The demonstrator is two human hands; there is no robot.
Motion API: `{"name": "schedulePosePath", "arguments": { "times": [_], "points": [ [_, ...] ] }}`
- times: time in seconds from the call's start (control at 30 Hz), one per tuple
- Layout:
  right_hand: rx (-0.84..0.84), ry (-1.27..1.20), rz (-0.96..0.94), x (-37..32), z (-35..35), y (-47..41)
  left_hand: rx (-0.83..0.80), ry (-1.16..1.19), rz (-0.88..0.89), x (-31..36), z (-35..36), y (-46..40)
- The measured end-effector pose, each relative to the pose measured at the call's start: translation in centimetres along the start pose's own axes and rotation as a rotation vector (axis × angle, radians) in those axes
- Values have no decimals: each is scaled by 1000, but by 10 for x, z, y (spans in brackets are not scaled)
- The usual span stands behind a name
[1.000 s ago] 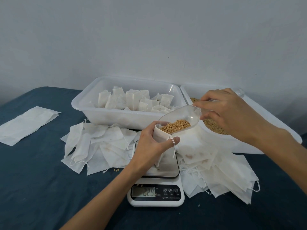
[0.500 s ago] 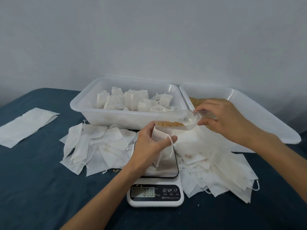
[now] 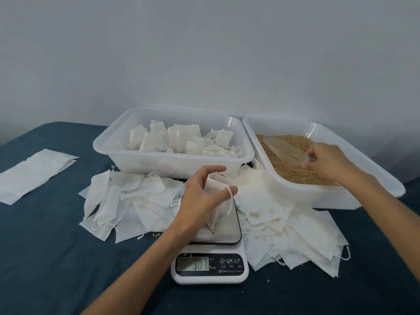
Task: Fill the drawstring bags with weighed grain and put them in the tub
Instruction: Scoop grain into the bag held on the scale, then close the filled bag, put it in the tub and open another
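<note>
Left hand point(image 3: 200, 196) fingers curled round drawstring bag point(image 3: 216, 189) standing on scale point(image 3: 210, 264), reading 30.7. Right hand point(image 3: 327, 162) pinching clear scoop point(image 3: 306, 159) over grain point(image 3: 293, 171); tub point(image 3: 159, 162) behind.

"30.7" on the scale point(image 3: 209, 267) display

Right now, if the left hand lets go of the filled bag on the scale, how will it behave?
The drawstring bag looks like thin, floppy fabric, so it would probably slump or tip. Its mouth is open, so grain may spill onto the scale. It likely feels bottom-heavy in the left hand.
</note>
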State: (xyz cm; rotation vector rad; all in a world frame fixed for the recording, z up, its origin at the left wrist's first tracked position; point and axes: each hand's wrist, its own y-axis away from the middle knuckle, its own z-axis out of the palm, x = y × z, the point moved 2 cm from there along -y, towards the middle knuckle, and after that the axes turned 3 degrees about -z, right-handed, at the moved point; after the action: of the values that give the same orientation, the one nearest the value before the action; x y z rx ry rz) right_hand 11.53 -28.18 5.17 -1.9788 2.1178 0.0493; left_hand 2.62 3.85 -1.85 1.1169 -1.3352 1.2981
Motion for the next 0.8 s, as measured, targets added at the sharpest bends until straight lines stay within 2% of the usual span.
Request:
{"name": "schedulePosePath", "arguments": {
  "times": [0.1,0.2,0.37,0.6,0.67,0.7,0.8],
  "points": [
    [-123,133,84,-3,11,-8,-12,-3,-10,-3,0,0],
    [-191,192,85,-12,18,-9,-32,-12,-24,-7,0,0],
    [-184,294,79,-20,20,-5,-73,-59,34,-6,4,0],
    [-210,301,102,-31,16,9,-55,-55,100,-3,1,-3],
    [-109,321,72,-37,7,15,-32,-19,116,0,0,-4],
    [-3,286,26,-42,1,19,-15,-5,130,3,-1,-6],
    [366,-99,-188,-74,-11,48,15,37,158,14,1,-15]
  ]
}}
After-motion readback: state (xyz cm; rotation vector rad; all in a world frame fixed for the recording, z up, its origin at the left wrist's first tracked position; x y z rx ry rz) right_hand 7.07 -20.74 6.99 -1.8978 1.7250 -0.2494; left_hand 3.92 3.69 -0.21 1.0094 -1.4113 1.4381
